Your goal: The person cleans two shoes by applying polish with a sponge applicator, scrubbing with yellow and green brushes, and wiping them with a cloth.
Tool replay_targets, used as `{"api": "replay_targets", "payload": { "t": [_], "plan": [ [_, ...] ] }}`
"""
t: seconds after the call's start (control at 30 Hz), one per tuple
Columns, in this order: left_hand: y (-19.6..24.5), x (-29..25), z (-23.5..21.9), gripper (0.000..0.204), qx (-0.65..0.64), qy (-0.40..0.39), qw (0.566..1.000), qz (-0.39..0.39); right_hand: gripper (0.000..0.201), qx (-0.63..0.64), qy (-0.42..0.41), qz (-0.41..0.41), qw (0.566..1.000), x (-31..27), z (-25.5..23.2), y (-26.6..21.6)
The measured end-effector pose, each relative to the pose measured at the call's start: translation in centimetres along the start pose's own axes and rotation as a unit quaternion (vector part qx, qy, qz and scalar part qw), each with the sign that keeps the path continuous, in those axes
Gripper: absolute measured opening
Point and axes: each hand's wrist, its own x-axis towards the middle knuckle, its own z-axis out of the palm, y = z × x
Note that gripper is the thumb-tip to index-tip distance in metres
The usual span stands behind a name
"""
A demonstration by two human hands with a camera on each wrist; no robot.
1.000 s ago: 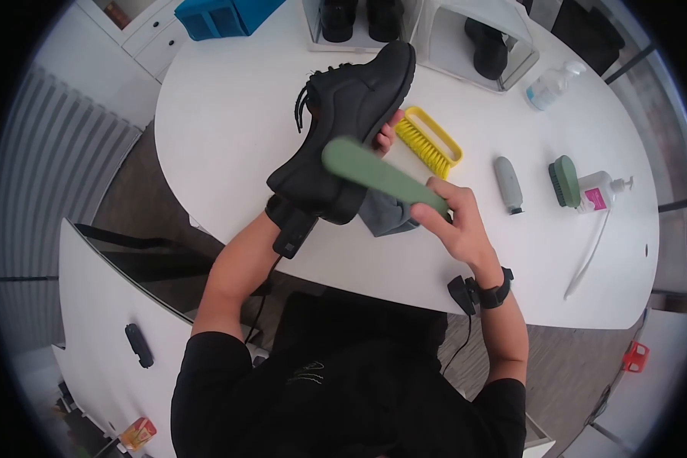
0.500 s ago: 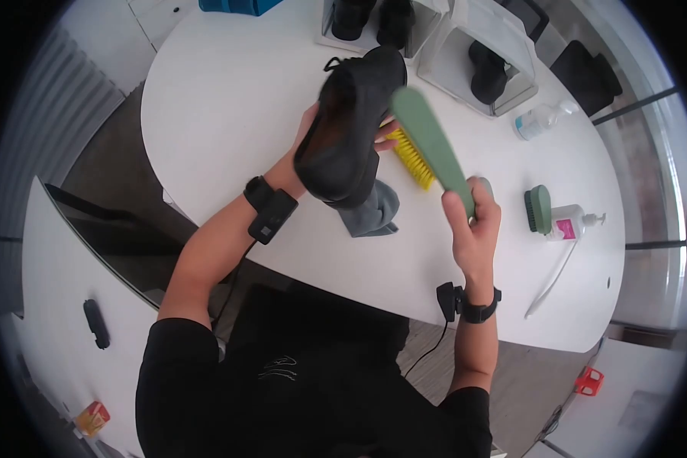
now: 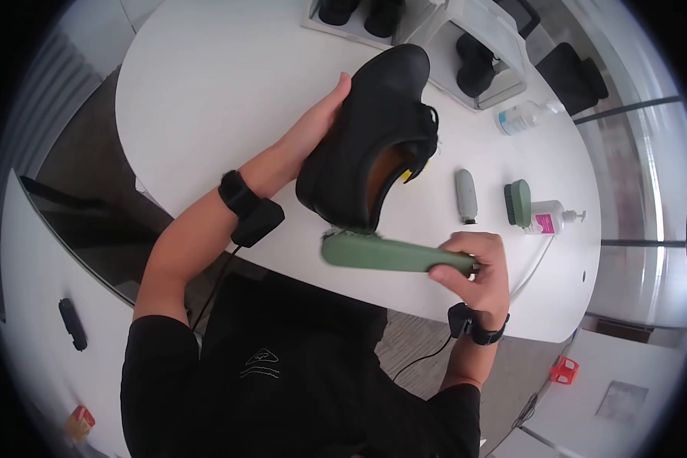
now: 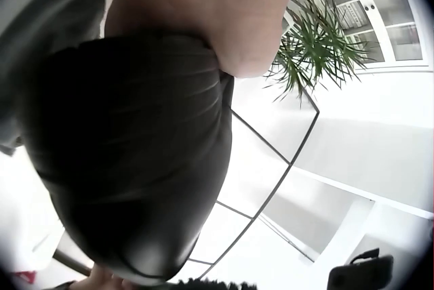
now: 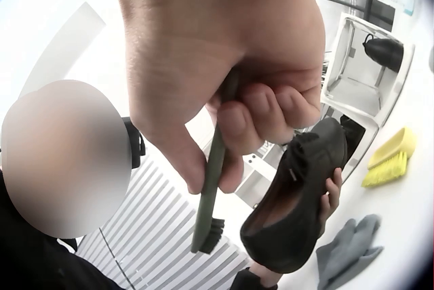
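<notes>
The left hand [image 3: 313, 126] holds a black lace-up shoe [image 3: 351, 145] above the white table, its toe pointing away and its opening turned to the right. In the right wrist view, left fingers curl round the side of the shoe [image 5: 298, 202]. The right hand [image 3: 477, 271] grips the handle of a green brush [image 3: 382, 254]; in the head view its bristles meet the shoe's heel end. In the right wrist view the right hand [image 5: 224, 66] has its fingers curled round the brush [image 5: 211, 195], bristles at the far end.
A yellow brush [image 5: 390, 161] and grey cloth [image 5: 349, 253] lie beside the shoe. To the right are a grey tube [image 3: 466, 196], a second green brush [image 3: 518, 203], a pump bottle [image 3: 546, 218] and a clear bottle [image 3: 519, 118]. Shoe boxes [image 3: 511, 76] stand at the back.
The shoe has turned over so its opening faces right. The green brush has swung from beside the shoe down to its heel, lying nearly level, as the right hand moved lower.
</notes>
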Motion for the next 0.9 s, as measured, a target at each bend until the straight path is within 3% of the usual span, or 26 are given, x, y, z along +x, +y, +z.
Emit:
{"api": "replay_targets", "payload": {
  "t": [0.07, 0.13, 0.2, 0.33, 0.4, 0.43, 0.47, 0.53, 0.6, 0.67, 0.7, 0.73, 0.8, 0.83, 0.9],
  "plan": [
    [0.1, -0.1, 0.5, 0.074, 0.019, -0.008, 1.000, 0.001, 0.021, -0.073, -0.069, 0.031, 0.994, 1.1, 0.2, -0.9],
    [-0.1, -0.3, 1.0, 0.074, 0.021, -0.024, 0.999, 0.002, 0.021, -0.079, -0.042, 0.027, 0.996, 2.5, -0.1, 0.8],
    [-0.4, -0.6, 1.1, 0.075, 0.032, -0.040, 0.999, -0.011, 0.022, -0.109, 0.148, 0.080, 0.980, 3.5, -0.7, 2.6],
    [-0.3, -0.7, 1.2, 0.077, 0.053, -0.063, 0.996, -0.022, 0.024, -0.032, 0.176, 0.014, 0.984, 3.1, -0.7, 2.1],
    [-0.3, -0.8, 1.4, 0.076, 0.055, -0.057, 0.997, -0.013, 0.024, -0.071, -0.043, 0.043, 0.996, 3.1, -1.1, 1.6],
    [-0.3, -0.8, 1.5, 0.075, 0.055, -0.051, 0.997, -0.002, 0.025, -0.058, 0.032, 0.045, 0.997, 3.6, -1.0, 3.3],
    [-0.3, -0.7, 1.5, 0.075, 0.056, -0.052, 0.997, -0.004, 0.025, -0.057, 0.035, 0.046, 0.997, 3.8, -0.9, 3.8],
    [-0.3, -0.7, 1.4, 0.074, 0.054, -0.050, 0.997, -0.003, 0.023, 0.026, 0.261, 0.136, 0.955, 4.3, -1.1, 4.2],
    [-0.1, -1.0, 1.8, 0.072, 0.049, -0.040, 0.998, -0.009, 0.025, 0.075, 0.218, 0.104, 0.968, 4.1, -1.4, 4.2],
    [0.0, -1.0, 1.8, 0.070, 0.044, -0.031, 0.998, -0.018, 0.026, -0.001, 0.018, 0.054, 0.998, 3.6, -2.1, 5.2],
    [-0.2, -0.9, 1.4, 0.071, 0.053, -0.040, 0.998, -0.021, 0.025, 0.013, 0.081, 0.077, 0.994, 3.9, -2.3, 5.7],
    [-0.3, -0.8, 1.1, 0.073, 0.060, -0.048, 0.997, -0.023, 0.025, 0.013, 0.081, 0.079, 0.993, 3.8, -2.4, 5.9],
    [-0.4, -0.5, 0.8, 0.072, 0.058, -0.046, 0.997, -0.022, 0.022, 0.070, 0.235, 0.129, 0.961, 4.0, -3.0, 5.6],
    [-0.3, -0.5, 0.8, 0.072, 0.058, -0.045, 0.997, -0.021, 0.024, 0.139, 0.168, 0.102, 0.971, 3.4, -3.2, 6.4],
    [-0.2, -0.6, 1.1, 0.072, 0.053, -0.040, 0.998, -0.023, 0.024, 0.083, 0.125, 0.087, 0.985, 3.3, -3.1, 6.6]
  ]
}}
